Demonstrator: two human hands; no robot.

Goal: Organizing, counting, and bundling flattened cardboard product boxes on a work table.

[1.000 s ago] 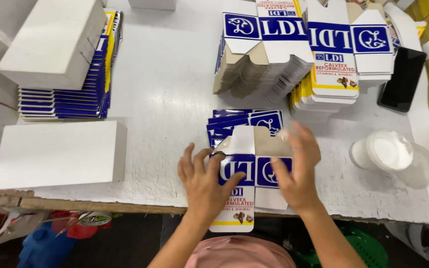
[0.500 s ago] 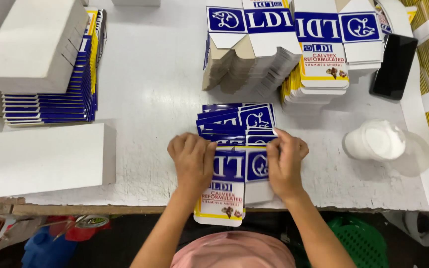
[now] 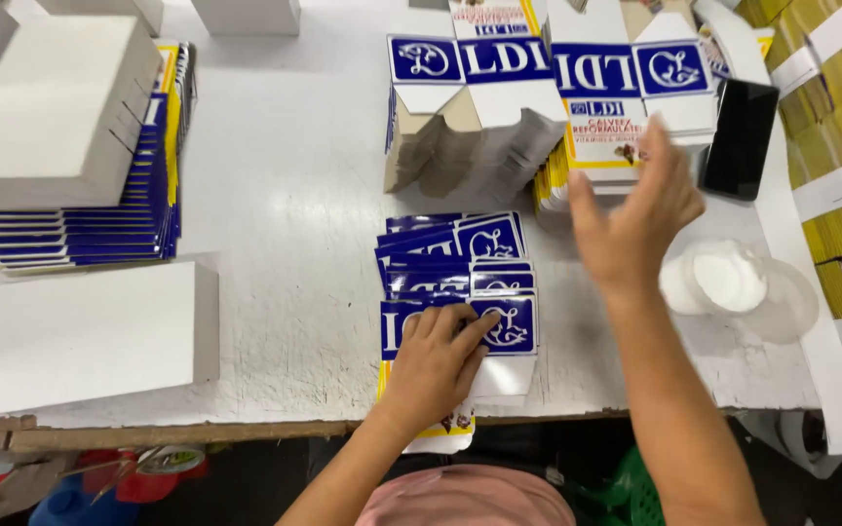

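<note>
The left hand (image 3: 436,365) is lying palm-down, fingers spread flat, pressing on the top flattened carton (image 3: 460,336) of a fanned pile of blue-and-white cartons (image 3: 450,248) near the front edge of the white bench (image 3: 285,195); it is gripping nothing; the right hand (image 3: 631,219) is hovering open above the bench, fingers extended, blurred, holding nothing, just in front of a stack of unfolded carton blanks (image 3: 553,97); a black phone (image 3: 741,136) is lying to its right; a white round container (image 3: 723,278) is sitting just beside the right wrist; a blue-edged stack (image 3: 109,229) is resting at far left under a white board (image 3: 46,107).
</note>
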